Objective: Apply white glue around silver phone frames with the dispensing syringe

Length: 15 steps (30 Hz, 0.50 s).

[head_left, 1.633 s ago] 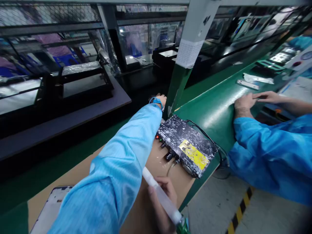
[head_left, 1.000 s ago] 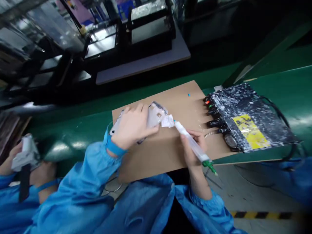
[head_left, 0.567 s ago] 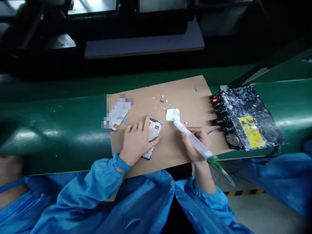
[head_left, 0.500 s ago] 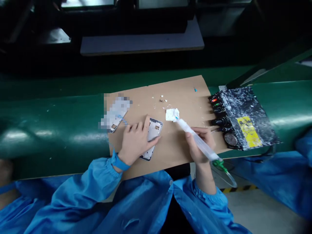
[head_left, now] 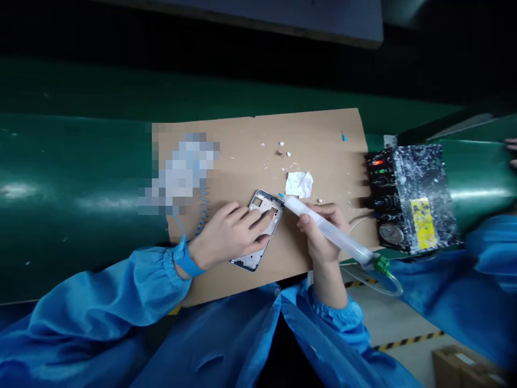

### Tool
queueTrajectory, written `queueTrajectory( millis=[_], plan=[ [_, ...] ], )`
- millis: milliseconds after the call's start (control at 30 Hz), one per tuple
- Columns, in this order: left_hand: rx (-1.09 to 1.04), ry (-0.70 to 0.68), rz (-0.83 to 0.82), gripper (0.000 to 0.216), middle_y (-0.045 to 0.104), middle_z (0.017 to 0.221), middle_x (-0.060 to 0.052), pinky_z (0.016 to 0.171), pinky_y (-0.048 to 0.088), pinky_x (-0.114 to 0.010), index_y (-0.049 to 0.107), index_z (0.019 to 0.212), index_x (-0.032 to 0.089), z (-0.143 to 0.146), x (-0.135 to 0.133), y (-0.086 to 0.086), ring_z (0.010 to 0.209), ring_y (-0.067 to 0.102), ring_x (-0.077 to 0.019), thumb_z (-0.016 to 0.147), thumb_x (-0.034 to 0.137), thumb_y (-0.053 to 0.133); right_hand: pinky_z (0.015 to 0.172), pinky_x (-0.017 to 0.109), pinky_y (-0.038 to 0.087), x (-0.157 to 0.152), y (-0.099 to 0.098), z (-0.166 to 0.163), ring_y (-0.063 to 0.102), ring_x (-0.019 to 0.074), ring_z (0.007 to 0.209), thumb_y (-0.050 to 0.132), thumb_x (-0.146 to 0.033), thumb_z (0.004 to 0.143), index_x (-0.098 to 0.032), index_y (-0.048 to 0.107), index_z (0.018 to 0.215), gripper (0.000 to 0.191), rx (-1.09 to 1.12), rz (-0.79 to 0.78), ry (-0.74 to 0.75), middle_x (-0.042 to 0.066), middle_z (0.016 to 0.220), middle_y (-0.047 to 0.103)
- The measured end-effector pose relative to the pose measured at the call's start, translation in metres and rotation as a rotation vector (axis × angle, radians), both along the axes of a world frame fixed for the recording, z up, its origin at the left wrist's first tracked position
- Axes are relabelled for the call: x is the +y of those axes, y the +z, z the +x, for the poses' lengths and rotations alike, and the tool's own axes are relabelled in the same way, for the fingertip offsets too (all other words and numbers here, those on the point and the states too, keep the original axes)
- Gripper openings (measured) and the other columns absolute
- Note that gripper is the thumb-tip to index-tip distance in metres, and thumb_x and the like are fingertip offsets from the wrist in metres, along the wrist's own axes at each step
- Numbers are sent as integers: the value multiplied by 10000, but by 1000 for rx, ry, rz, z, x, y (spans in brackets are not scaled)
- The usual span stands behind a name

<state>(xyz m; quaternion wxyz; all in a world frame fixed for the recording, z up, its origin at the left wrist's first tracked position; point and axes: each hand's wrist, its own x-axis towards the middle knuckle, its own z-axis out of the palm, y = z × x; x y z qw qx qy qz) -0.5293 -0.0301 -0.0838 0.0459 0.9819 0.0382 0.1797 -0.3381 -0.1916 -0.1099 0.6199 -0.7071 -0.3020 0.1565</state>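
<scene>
Matt brown cardboard sheet (head_left: 323,134); glossy green belt (head_left: 72,178); translucent plastic syringe (head_left: 327,229); metallic phone frame (head_left: 264,207).

Surface: glossy green conveyor belt (head_left: 72,178)
On belt: flat brown cardboard sheet (head_left: 323,156), black white-spattered control box (head_left: 418,178)
On cardboard: white paper scrap (head_left: 299,184), silver phone frame (head_left: 263,203)

No wording can be read; the yellow label (head_left: 423,222) on the black control box (head_left: 416,195) seems printed, but it is too blurred.
</scene>
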Motion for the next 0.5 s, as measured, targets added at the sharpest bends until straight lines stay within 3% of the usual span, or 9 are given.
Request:
queueTrajectory(
  millis=[167, 500],
  plan=[
    [30, -8, -59, 432, 770, 965, -65, 770, 440, -391, 701, 1414, 103, 1, -1, -1, 831, 693, -208, 1089, 387, 677, 567, 277, 573, -9, -9, 2, 721, 164, 622, 946, -504, 892, -235, 764, 966, 334, -62, -62, -38, 23, 836, 799],
    [35, 19, -63, 354, 769, 966, -55, 782, 457, -387, 726, 1379, 148, 3, -1, 0, 839, 687, -202, 1107, 361, 645, 539, 305, 588, -5, 0, -1, 724, 190, 596, 940, -483, 893, -238, 792, 965, 296, -116, -105, 16, 35, 815, 814]
  ],
)
